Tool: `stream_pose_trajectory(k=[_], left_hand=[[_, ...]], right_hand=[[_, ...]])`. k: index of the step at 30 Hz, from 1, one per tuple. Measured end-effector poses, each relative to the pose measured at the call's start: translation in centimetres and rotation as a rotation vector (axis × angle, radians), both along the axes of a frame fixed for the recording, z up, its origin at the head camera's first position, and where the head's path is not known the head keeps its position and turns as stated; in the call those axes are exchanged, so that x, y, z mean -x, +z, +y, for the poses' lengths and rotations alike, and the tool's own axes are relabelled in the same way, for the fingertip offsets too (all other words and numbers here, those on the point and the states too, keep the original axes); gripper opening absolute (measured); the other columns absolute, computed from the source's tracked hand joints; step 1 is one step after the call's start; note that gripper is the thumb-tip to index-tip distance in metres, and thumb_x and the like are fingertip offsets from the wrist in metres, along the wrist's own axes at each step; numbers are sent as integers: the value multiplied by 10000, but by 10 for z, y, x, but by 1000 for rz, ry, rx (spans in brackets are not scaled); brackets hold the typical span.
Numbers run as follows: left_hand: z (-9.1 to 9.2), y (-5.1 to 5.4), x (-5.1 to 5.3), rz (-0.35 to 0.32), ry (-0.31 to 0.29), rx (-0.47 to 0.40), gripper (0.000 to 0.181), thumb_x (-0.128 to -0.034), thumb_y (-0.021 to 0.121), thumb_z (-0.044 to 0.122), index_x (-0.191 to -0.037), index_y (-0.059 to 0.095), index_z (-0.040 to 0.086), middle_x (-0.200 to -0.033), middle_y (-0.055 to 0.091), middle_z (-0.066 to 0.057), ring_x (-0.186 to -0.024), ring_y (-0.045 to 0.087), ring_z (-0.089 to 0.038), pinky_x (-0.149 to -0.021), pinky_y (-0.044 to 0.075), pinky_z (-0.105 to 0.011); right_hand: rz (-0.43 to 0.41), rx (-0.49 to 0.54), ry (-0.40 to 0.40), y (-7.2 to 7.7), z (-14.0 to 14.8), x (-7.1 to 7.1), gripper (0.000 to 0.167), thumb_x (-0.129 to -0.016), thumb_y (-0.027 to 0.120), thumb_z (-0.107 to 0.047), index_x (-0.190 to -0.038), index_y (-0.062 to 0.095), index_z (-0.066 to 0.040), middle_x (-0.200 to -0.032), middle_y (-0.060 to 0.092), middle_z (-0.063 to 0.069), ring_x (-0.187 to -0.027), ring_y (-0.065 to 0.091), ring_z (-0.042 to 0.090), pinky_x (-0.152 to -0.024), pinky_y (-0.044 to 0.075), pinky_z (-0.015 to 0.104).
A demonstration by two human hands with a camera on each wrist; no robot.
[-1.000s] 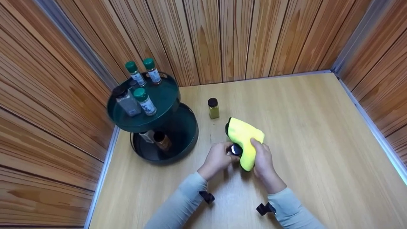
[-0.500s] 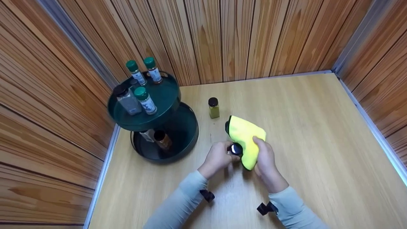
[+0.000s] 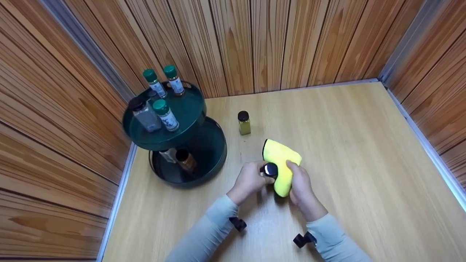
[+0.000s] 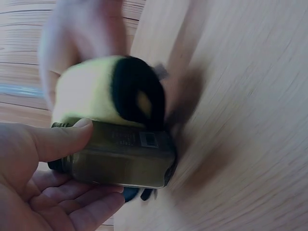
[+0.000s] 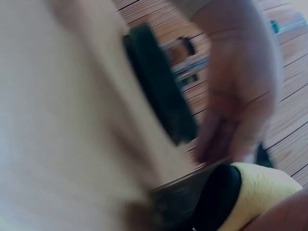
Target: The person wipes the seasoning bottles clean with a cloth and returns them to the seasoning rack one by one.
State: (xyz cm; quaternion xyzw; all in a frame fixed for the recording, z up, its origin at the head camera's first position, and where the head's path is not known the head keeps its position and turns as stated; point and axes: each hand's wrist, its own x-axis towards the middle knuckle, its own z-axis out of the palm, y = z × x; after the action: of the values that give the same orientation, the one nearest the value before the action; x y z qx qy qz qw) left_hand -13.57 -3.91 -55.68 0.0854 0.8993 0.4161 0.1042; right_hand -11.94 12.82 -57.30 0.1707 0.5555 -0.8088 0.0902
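Note:
My left hand (image 3: 250, 181) grips a clear, square-sided spice jar (image 4: 125, 163) with a black lid (image 3: 270, 170). In the left wrist view the jar is tilted onto its side, its lid end toward the palm and thumb and its base close to the table. Greenish-brown contents show through its wall. My right hand (image 3: 302, 185) holds a folded yellow cloth (image 3: 278, 154) with black edging, thumb on top. The cloth lies against the jar's side. From the head, cloth and left hand hide most of the jar's body.
A dark green two-tier round rack (image 3: 211, 160) stands at the left. Green-capped bottles (image 3: 169, 118) and a black-lidded jar (image 3: 147, 118) occupy its top; a brown-filled jar (image 3: 186, 160) sits below. Another small jar (image 3: 244, 123) stands upright on the table. Wooden walls (image 3: 265, 43) enclose the table.
The cloth and right hand move slightly away from me, then back toward me along the jar. The left hand stays nearly still with the jar.

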Motion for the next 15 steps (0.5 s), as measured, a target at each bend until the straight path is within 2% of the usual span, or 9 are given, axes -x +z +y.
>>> stream_pose_trajectory(k=[3,6,11,15], left_hand=[[1,-2,-2,3,-11,-18,379,-781,885,135,-1138,758,106,-1058,765,26,-1001,673,-97,-927,534,-294],[2,-2,-3,20,-25,-26,373,-781,880,128,-1129,756,77,-1062,771,-27,-1010,692,-158,-915,535,-302],[3,-2,-3,36,-31,-5,366,-790,872,138,-1131,753,78,-1063,769,-37,-1000,690,-167,-904,534,-296],[2,-1,-2,34,-23,-3,351,-798,868,131,-1124,749,80,-1058,766,-26,-980,677,-130,-911,539,-298]], right_hand=[[40,36,-23,7,2,-3,412,-1068,474,-314,-1298,498,26,-1086,621,20,-989,601,137,-879,503,275],[67,48,-55,3,3,-7,390,-1076,457,-304,-1285,506,21,-1061,635,23,-955,619,137,-851,518,279],[16,-23,-58,-17,0,-10,371,-1084,448,-303,-1246,549,16,-1028,663,33,-909,642,126,-840,532,268],[-29,-7,-22,-16,0,-8,431,-1084,439,-316,-1345,490,24,-1180,616,67,-1032,610,145,-924,500,273]])
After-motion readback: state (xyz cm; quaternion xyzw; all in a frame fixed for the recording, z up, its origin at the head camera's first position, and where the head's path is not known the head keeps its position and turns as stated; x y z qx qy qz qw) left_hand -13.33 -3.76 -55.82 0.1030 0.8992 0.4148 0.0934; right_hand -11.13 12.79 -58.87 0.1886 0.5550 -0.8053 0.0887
